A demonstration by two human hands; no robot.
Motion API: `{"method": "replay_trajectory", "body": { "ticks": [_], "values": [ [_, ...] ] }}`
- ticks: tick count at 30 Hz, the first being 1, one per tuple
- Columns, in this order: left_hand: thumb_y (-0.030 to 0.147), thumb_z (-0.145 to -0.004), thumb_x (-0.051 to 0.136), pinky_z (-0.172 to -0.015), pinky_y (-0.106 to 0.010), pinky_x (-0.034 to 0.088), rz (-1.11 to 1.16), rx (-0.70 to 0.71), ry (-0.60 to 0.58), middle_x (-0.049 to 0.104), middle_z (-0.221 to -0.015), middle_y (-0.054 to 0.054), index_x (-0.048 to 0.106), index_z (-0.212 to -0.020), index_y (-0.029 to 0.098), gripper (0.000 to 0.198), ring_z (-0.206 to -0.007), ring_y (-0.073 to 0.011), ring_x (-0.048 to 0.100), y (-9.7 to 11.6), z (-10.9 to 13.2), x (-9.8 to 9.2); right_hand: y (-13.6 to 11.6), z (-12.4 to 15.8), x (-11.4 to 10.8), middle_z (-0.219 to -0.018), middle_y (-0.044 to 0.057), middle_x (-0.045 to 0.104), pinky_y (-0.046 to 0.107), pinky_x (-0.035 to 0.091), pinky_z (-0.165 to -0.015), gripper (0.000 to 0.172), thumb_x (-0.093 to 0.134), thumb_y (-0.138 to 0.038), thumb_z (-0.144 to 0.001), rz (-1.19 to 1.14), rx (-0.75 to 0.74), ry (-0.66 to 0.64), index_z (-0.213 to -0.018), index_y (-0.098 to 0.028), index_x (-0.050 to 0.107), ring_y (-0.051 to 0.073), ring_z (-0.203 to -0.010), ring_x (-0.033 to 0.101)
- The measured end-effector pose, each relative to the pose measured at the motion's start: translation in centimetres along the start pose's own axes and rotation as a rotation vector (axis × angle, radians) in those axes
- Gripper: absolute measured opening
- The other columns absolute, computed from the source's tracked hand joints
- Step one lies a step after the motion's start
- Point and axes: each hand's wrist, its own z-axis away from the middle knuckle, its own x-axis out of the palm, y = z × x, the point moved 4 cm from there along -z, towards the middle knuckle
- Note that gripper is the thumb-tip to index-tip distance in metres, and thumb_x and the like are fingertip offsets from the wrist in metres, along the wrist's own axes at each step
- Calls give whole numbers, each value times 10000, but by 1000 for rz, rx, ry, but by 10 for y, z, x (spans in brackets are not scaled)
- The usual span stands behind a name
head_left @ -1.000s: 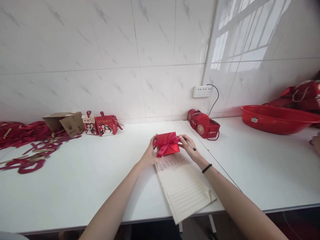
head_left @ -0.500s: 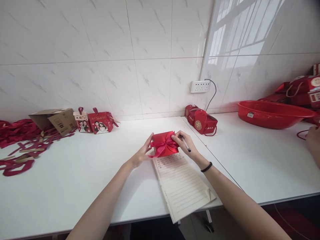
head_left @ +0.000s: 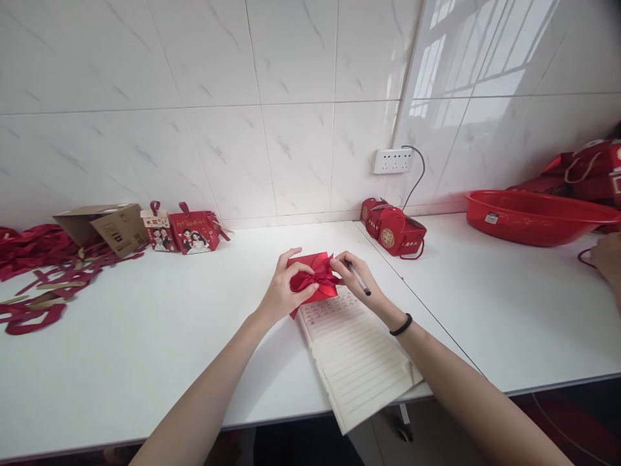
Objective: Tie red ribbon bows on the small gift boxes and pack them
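A small red gift box (head_left: 320, 260) with a dark red ribbon bow (head_left: 317, 279) tied on top is between my hands. My left hand (head_left: 287, 285) pinches the left loop of the bow with thumb and fingers. On the other side, my right hand (head_left: 356, 275) pinches the right part of the ribbon at the box's upper right corner. A pen (head_left: 359, 281) is tucked in that same hand, its dark end pointing down toward the wrist. Under and in front of the box lies a lined notebook (head_left: 361, 362), with handwriting on its top rows.
Loose red ribbons (head_left: 43, 291) and an open cardboard box (head_left: 114, 226) lie at the left. Two printed wedding boxes (head_left: 194, 233) and red gift boxes (head_left: 395, 230) stand near the wall. At the right are a red basin (head_left: 538, 220) and another person's hand (head_left: 606, 262).
My left hand has moved from the box's left side onto the bow and closed on its loop. My right hand stays at the ribbon's right side with the pen. The view has shifted slightly.
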Motion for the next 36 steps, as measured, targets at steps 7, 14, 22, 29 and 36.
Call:
{"method": "replay_trajectory", "body": {
  "ticks": [7, 14, 22, 29, 36],
  "values": [
    [257, -761, 613, -999, -397, 416, -14, 8, 47, 485, -1223, -63, 630, -780, 210, 54, -1197, -222, 458, 3, 0, 0, 6, -3, 1, -612, -23, 481, 249, 344, -520, 345, 583, -511, -769, 78, -33, 12, -709, -191, 471, 114, -540, 412],
    [258, -766, 611, -956, -364, 451, -22, -28, 107, 519, -1184, -54, 654, -755, 209, 66, -1094, -198, 536, 0, -1, -2, 0, 0, 2, -600, -27, 456, 255, 341, -550, 382, 535, -543, -795, 61, -71, -75, -672, -195, 437, 123, -575, 419],
    [282, -752, 612, -955, -361, 446, -16, -165, 162, 540, -1150, -50, 665, -731, 211, 91, -1099, -205, 534, -8, -6, -12, -2, 5, 14, -719, 11, 531, 256, 355, -605, 356, 556, -492, -797, -107, -50, -213, -660, -196, 412, 148, -688, 501],
    [278, -754, 608, -950, -355, 445, -33, -223, 176, 553, -1097, -47, 661, -727, 201, 97, -1044, -199, 558, -13, -9, -17, -4, 8, 18, -581, -27, 423, 251, 286, -541, 363, 556, -488, -782, -39, 20, -210, -608, -195, 428, 123, -556, 408],
    [289, -739, 618, -944, -358, 442, -13, -269, 158, 550, -1099, -49, 663, -714, 207, 96, -1045, -203, 560, -16, -9, -19, 5, 7, 18, -653, -26, 443, 244, 283, -555, 327, 568, -404, -794, -112, -4, -271, -621, -183, 400, 104, -585, 369]
  ]
}}
